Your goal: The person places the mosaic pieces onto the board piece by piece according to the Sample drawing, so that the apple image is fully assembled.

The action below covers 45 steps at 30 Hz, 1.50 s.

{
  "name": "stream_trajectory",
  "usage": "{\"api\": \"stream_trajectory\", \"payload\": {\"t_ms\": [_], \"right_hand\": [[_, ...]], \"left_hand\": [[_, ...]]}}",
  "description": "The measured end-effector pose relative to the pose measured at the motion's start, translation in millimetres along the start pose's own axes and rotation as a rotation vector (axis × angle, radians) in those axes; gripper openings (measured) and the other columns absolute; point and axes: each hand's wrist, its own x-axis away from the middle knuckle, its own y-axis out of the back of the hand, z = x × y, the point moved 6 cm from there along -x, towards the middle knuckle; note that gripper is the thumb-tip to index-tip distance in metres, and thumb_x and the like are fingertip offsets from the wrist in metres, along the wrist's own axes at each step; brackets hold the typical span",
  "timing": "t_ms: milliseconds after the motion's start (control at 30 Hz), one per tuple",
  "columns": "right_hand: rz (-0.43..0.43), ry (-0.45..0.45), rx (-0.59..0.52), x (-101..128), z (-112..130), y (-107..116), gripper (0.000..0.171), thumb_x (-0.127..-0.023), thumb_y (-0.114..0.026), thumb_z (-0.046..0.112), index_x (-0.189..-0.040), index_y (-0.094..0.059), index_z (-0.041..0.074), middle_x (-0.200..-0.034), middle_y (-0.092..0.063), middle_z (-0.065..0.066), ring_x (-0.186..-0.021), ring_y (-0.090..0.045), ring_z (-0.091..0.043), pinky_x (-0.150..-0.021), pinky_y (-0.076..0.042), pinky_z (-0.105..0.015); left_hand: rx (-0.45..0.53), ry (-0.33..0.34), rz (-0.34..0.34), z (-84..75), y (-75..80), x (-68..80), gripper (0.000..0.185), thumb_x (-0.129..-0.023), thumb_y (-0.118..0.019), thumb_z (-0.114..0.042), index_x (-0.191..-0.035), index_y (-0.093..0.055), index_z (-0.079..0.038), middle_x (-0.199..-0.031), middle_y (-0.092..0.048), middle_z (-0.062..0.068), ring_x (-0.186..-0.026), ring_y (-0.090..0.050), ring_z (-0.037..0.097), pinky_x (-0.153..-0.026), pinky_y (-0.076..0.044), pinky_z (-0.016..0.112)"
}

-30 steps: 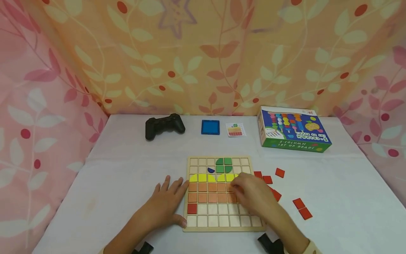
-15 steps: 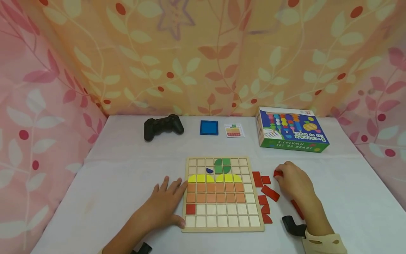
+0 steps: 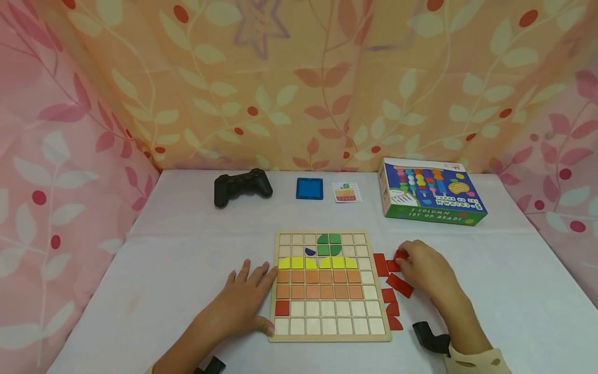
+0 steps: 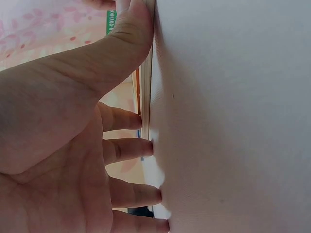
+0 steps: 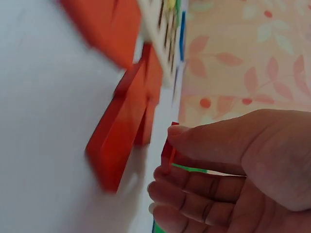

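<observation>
A white table (image 3: 187,259) spreads under both hands. On it the wooden grid board (image 3: 329,285) lies between them, its left edge touched by the flat, straight-fingered left hand (image 3: 243,304). Far beyond the right hand (image 3: 427,270) sits a bead-set box (image 3: 432,191); beyond the left, a black controller (image 3: 242,186) (a blue tile and a small card lie between these). Loose red tiles (image 3: 390,291) lie just left of the right hand, whose thumb and fingers pinch one small red tile (image 3: 399,255).

Head high; wrists close (board (image 3: 329,285) shared)
</observation>
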Motion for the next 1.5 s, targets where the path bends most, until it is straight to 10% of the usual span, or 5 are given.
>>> {"api": "stream_trajectory", "payload": {"t_ms": [733,967,1500], "right_hand": [[0.016,0.579,0.009,42.8,166.1,-49.2,0.018,-0.085,-0.081,0.023,-0.098,-0.075,0.012,-0.084,-0.058,0.007,-0.076,-0.052,-0.009,-0.069,-0.051,-0.022],[-0.051,0.790,0.208,62.9,212.3,-83.5,0.009,-0.084,-0.081,0.016,-0.082,-0.073,0.015,-0.079,-0.054,0.007,-0.070,-0.051,-0.005,-0.060,-0.047,-0.018],[-0.101,0.710,0.270,62.1,201.4,-80.0,0.012,-0.077,-0.086,0.018,-0.076,-0.075,0.015,-0.073,-0.051,0.006,-0.063,-0.049,-0.007,-0.053,-0.046,-0.022]], "left_hand": [[-0.001,0.005,-0.001,1.5,2.6,0.7,0.123,-0.056,-0.086,-0.063,-0.154,-0.038,-0.006,-0.154,-0.038,0.021,-0.141,-0.023,0.057,-0.102,-0.029,0.074],[-0.005,-0.008,0.000,0.8,2.3,0.6,0.120,-0.059,-0.085,-0.062,-0.154,-0.038,-0.007,-0.155,-0.038,0.021,-0.141,-0.024,0.057,-0.101,-0.030,0.074],[0.006,-0.004,0.003,0.9,0.9,-1.1,0.119,-0.059,-0.087,-0.060,-0.154,-0.039,-0.009,-0.155,-0.038,0.020,-0.141,-0.024,0.056,-0.102,-0.029,0.074]]}}
